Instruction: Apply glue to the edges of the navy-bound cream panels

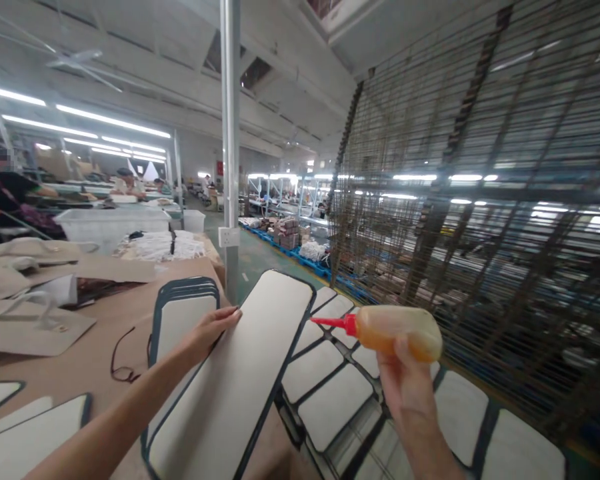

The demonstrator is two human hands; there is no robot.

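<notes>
My left hand [219,328] grips the left edge of a long white panel [250,347] with rounded corners and a dark border, and holds it tilted up. Behind that hand lies a stack of similar panels [185,293] on the brown-covered table. In my right hand [410,387] is a squeeze bottle [400,330] of amber liquid, lying nearly level. Its red nozzle [330,322] points left, close to the panel's right edge; whether it touches cannot be told. Below and behind the bottle, several dark-edged white panels [335,407] are spread on a rack.
Eyeglasses [125,367] lie on the table [115,313] beside the stack. Beige bag pieces [35,320] sit at the left. A metal post [230,153] stands behind the table. A large wire rack [460,173] rises at the right. A co-worker [10,193] is at the far left.
</notes>
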